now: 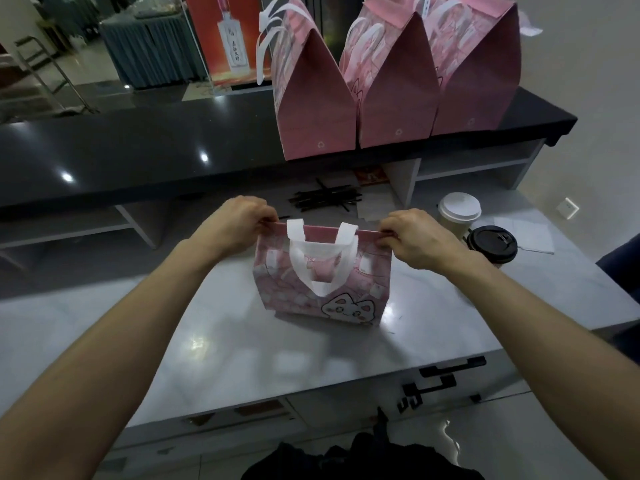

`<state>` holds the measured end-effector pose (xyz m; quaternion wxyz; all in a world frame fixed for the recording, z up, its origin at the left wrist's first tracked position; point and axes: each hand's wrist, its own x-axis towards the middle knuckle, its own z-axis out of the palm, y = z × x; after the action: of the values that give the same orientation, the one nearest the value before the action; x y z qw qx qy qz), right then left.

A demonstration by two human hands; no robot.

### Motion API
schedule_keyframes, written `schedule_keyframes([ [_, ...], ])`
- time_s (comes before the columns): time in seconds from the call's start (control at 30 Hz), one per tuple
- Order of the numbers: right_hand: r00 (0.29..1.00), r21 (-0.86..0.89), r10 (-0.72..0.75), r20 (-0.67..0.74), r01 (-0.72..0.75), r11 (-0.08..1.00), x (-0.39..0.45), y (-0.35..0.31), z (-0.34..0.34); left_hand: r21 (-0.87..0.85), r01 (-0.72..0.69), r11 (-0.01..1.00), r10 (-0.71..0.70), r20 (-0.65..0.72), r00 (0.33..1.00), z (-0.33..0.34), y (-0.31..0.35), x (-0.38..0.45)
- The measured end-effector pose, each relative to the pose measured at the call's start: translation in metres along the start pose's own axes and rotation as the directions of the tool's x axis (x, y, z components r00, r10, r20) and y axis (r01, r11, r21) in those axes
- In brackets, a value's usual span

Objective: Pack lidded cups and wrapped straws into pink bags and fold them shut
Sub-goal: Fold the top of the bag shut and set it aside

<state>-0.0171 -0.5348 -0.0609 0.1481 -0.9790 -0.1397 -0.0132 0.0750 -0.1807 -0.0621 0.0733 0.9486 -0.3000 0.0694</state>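
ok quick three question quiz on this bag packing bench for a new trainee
1. True or false: both hands pinch the top edge of the pink bag on the table.
2. How many folded bags stand on the black counter?
3. Which cup is nearer the right hand: A) white-lidded cup B) black-lidded cup

Key: 1 true, left hand and right hand each hold a corner. 2 three. 3 B.

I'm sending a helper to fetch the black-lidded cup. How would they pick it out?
Start at the pale marble counter, right of the pink bag that both hands pinch. Two cups stand there side by side; take the nearer, rightmost black-lidded cup, not the white-lidded cup.
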Motion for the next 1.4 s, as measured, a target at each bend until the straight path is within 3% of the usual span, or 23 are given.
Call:
schedule_keyframes([
  [0.1, 0.997, 0.053, 0.067, -0.047, -0.065, 0.996, -0.013, -0.013, -0.001, -0.099, 0.141, 0.985, -0.154, -0.137, 0.978, 0.000, 0.005, 0.005],
  [0.2, 0.982, 0.121, 0.131, -0.138, -0.114, 0.986, -0.032, -0.039, 0.005, -0.215, 0.324, 0.921, -0.363, -0.176, 0.915, 0.006, 0.006, -0.005],
  [0.4, 0.968, 0.324, 0.129, -0.217, -0.053, 0.944, -0.066, -0.077, 0.036, -0.371, 0.505, 0.779, -0.579, -0.118, 0.807, 0.028, 0.016, -0.061],
  [0.5, 0.940, 0.461, 0.102, -0.325, 0.063, 0.885, -0.082, -0.055, 0.046, -0.494, 0.588, 0.641, -0.662, 0.033, 0.749, 0.045, 0.031, -0.094],
  [0.57, 0.965, 0.515, 0.134, -0.227, 0.002, 0.857, -0.087, -0.026, 0.063, -0.519, 0.613, 0.596, -0.630, 0.171, 0.758, 0.062, 0.047, -0.115],
  [0.63, 0.980, 0.570, 0.189, 0.063, -0.191, 0.799, -0.089, -0.004, 0.081, -0.558, 0.632, 0.538, -0.527, 0.363, 0.768, 0.081, 0.069, -0.132],
  [0.7, 0.962, 0.561, 0.153, 0.224, -0.256, 0.787, -0.089, 0.001, 0.099, -0.618, 0.635, 0.463, -0.396, 0.497, 0.772, 0.096, 0.093, -0.143],
  [0.8, 0.979, 0.588, 0.058, 0.197, -0.165, 0.792, -0.092, -0.001, 0.127, -0.685, 0.572, 0.452, -0.338, 0.461, 0.820, 0.111, 0.119, -0.146],
  [0.93, 0.980, 0.582, 0.106, 0.169, -0.186, 0.791, -0.088, -0.009, 0.140, -0.774, 0.512, 0.373, -0.463, 0.323, 0.826, 0.121, 0.135, -0.148],
  [1.0, 0.991, 0.636, 0.029, 0.133, -0.107, 0.764, -0.081, -0.016, 0.139, -0.799, 0.487, 0.353, -0.481, 0.291, 0.827, 0.123, 0.140, -0.150],
  [1.23, 0.998, 0.623, 0.024, 0.051, -0.050, 0.780, -0.087, -0.056, 0.137, -0.801, 0.398, 0.446, -0.446, 0.186, 0.875, 0.112, 0.136, -0.173],
  [1.4, 1.000, 0.623, 0.025, -0.014, -0.010, 0.782, -0.079, -0.111, 0.122, -0.790, 0.329, 0.518, -0.406, 0.111, 0.907, 0.064, 0.098, -0.200],
])
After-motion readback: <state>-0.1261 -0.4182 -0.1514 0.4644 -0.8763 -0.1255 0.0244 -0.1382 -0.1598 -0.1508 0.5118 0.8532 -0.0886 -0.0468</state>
